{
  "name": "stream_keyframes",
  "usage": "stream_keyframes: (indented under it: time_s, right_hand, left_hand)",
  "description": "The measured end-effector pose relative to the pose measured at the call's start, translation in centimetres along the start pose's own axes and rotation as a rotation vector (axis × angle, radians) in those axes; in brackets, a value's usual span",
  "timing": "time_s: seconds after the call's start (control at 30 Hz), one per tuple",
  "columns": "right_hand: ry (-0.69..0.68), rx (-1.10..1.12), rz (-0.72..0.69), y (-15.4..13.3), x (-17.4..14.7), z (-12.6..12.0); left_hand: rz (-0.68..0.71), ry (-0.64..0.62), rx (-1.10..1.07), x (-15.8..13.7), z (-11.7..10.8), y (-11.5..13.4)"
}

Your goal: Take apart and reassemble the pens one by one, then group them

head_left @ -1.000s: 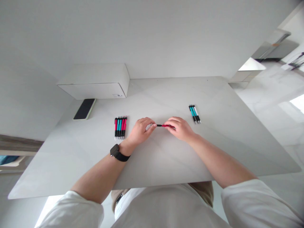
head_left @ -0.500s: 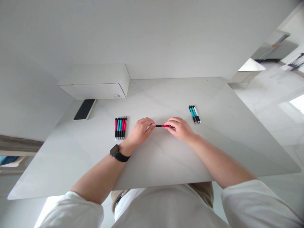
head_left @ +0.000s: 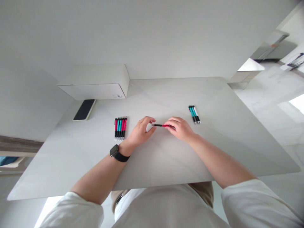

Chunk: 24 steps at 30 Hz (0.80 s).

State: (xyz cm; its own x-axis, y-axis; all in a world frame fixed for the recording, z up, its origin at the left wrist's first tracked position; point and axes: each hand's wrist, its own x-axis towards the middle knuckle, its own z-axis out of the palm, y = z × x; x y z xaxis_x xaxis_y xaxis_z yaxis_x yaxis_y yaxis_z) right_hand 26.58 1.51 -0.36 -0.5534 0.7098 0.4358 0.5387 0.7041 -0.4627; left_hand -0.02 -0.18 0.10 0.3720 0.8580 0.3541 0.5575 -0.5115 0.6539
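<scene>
A red pen (head_left: 159, 125) with a black grip and silver tip lies level between my hands, its tip pointing left. My right hand (head_left: 179, 128) pinches its red barrel. Around the tip end, my left hand (head_left: 143, 129) has its thumb and fingers apart; whether the thumb still touches the pen I cannot tell. To the left of that hand lies a tidy row of several red and teal pens (head_left: 120, 128). Beyond my right hand sit three more pens (head_left: 194, 114), two teal and one white, side by side.
On the white table (head_left: 156, 164), a dark-screened phone (head_left: 84, 109) lies at the left. Behind it a long white box (head_left: 95, 91) stands against the wall. A black watch (head_left: 119, 153) is on my left wrist.
My left thumb and fingers have spread from the pen's tip end, and the silver tip now shows. The right hand keeps its hold in the same place.
</scene>
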Motion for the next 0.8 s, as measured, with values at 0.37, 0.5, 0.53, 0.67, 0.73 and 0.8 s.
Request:
stream_keyframes:
  time_s: [0.37, 0.5, 0.53, 0.67, 0.73, 0.8]
  right_hand:
    - [0.0, -0.01, 0.005, -0.06, 0.0, 0.04]
    - [0.013, -0.009, 0.0, -0.08, 0.04, 0.05]
    - [0.011, -0.008, -0.003, -0.11, 0.05, 0.07]
    - [0.002, -0.007, -0.008, -0.16, 0.05, 0.11]
    - [0.006, -0.008, 0.002, -0.11, 0.02, 0.07]
    - [0.01, -0.01, 0.007, -0.04, 0.0, 0.03]
  left_hand:
    - [0.039, -0.014, -0.009, -0.02, 0.01, 0.0]
    - [0.044, -0.029, 0.007, 0.02, 0.0, -0.01]
    - [0.049, -0.033, 0.011, 0.05, 0.0, -0.01]
    - [0.058, -0.026, 0.005, 0.05, -0.01, 0.11]
    - [0.049, -0.013, 0.005, 0.01, -0.02, 0.13]
    - [0.039, -0.009, 0.016, 0.01, 0.01, 0.04]
